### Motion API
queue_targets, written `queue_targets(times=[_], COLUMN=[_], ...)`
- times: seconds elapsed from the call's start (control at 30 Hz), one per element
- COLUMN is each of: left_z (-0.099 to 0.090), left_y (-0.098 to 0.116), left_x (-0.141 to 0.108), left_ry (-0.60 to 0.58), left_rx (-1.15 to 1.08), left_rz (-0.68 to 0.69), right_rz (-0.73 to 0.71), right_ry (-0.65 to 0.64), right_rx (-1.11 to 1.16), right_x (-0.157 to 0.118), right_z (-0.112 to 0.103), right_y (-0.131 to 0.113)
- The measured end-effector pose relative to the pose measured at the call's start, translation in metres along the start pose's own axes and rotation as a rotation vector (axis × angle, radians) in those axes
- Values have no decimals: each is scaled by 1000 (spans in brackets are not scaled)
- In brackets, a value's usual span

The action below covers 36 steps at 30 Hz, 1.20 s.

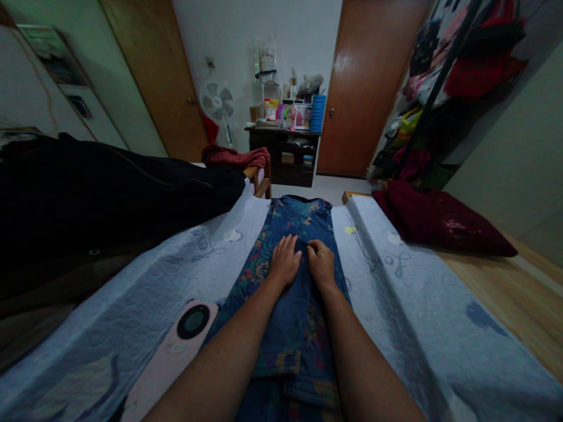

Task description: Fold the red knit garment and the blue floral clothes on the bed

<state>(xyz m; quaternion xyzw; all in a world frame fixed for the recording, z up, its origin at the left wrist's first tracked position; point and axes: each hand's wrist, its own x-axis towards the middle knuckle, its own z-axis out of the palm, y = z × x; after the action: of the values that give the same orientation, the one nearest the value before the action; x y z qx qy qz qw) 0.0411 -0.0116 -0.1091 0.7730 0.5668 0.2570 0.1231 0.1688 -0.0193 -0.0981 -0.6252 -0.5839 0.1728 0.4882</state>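
Note:
A dark blue garment with a colourful floral pattern (281, 328) lies lengthwise on a light blue printed sheet, its sides folded inward. My left hand (285, 258) rests on its upper middle, palm down, with the fingers stretched out. Just to the right, my right hand (321, 262) has its fingers curled together at the cloth, pinching a bit of the blue fabric. The two hands are close but apart. A pink phone-like object with a round black part (193, 321) lies left of my left forearm.
Dark clothes (114, 199) are heaped on the left of the sheet (387, 293). A folded maroon garment (440, 223) lies at the right on a wooden board (497, 281). Beyond are a reddish cloth (235, 157), a fan (217, 102) and a dark cabinet (281, 170).

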Motion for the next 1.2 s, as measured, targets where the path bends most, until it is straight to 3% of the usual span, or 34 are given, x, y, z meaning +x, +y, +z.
queue_targets(times=[0.13, 0.77, 1.0, 1.2], left_z=[-2, -6, -5, -7], left_y=[2, 1, 1, 2], left_x=[0, -1, -1, -1], left_ry=[-14, -79, -70, -79], left_rx=[12, 180, 209, 198], left_rz=[2, -64, -50, -49], right_rz=[39, 60, 33, 12], right_ry=[2, -34, -25, 18], right_rx=[78, -25, -288, -367], right_x=[1, 4, 0, -3], right_z=[0, -3, -1, -5], right_y=[3, 9, 15, 6])
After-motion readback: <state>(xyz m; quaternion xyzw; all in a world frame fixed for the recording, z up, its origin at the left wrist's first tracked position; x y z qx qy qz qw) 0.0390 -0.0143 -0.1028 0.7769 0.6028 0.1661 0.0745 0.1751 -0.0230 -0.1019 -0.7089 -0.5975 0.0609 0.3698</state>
